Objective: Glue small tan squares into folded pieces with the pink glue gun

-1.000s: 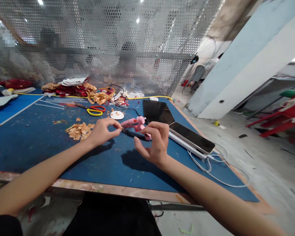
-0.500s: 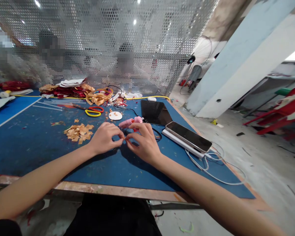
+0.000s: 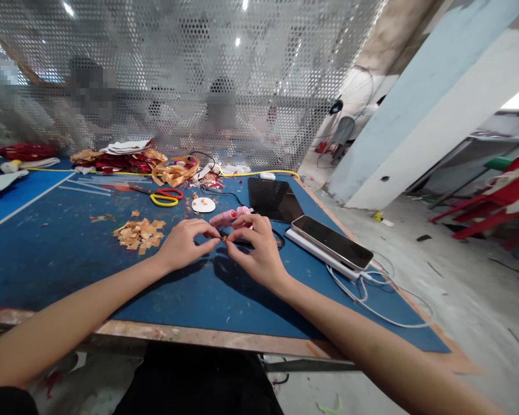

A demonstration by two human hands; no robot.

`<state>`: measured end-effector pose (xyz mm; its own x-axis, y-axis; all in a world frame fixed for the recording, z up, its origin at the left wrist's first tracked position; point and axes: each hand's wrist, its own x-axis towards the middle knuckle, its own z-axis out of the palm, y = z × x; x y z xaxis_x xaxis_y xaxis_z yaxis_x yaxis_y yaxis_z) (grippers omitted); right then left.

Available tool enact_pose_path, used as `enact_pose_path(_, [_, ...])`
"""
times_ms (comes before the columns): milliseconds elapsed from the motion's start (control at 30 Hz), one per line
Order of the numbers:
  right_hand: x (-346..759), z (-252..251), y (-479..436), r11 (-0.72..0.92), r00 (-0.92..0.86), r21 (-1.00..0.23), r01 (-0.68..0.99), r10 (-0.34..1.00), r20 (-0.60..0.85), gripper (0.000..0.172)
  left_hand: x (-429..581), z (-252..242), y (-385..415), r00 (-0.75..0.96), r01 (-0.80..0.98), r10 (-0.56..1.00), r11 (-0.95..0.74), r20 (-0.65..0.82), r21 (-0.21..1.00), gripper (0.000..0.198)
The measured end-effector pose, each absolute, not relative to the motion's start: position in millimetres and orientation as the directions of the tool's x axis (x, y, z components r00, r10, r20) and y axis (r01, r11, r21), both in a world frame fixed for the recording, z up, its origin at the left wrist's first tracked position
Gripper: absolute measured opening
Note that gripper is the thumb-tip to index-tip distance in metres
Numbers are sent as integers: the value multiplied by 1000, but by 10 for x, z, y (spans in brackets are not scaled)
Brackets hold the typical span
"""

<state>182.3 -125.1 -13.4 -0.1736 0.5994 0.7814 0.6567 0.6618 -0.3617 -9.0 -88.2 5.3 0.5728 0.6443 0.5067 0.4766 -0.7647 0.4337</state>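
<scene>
Over the blue tabletop my left hand (image 3: 188, 245) and my right hand (image 3: 257, 248) meet fingertip to fingertip, both closed in a pinch. Between the tips shows a tiny golden-brown piece (image 3: 224, 238), too small to make out its shape. Just behind the right hand lies a pink glue gun (image 3: 225, 217), partly hidden by the fingers. A heap of cut golden ribbon pieces (image 3: 139, 235) is left of my left hand. Farther back, a white oval disc (image 3: 203, 204) bears several small golden bits.
Red and yellow scissors (image 3: 166, 197) lie beyond the heap. Clear sticks (image 3: 90, 185) and a pile of ribbon and fabric (image 3: 125, 157) are at the back. On the right are a dark tablet (image 3: 274, 199), a phone (image 3: 333, 241) on a white block, and a white cable (image 3: 389, 314).
My hands have shifted slightly; the fingertips are a little farther apart, and the small golden-brown piece now shows between them. The things on the table have stayed put.
</scene>
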Motion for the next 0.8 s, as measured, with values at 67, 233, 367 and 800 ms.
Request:
enact_pose_path(67, [1813, -138, -1253, 660, -171, -386, 644, 616, 769, 8, -81, 65, -893, 580, 470, 646, -763, 497, 443, 12])
enact_pose_path(233, [1798, -148, -1258, 665, -186, -402, 630, 631, 753, 9, -63, 85, -916, 584, 469, 653, -757, 483, 455, 14])
enact_pose_path(367, [1797, -153, -1262, 670, -193, -423, 610, 644, 741, 9, -70, 84, -921, 567, 491, 673, -739, 475, 461, 14])
enact_pose_path(800, [1761, -68, -1386, 722, -210, -370, 584, 575, 791, 9, -243, 181, 64, 245, 845, 891, -389, 382, 366, 21])
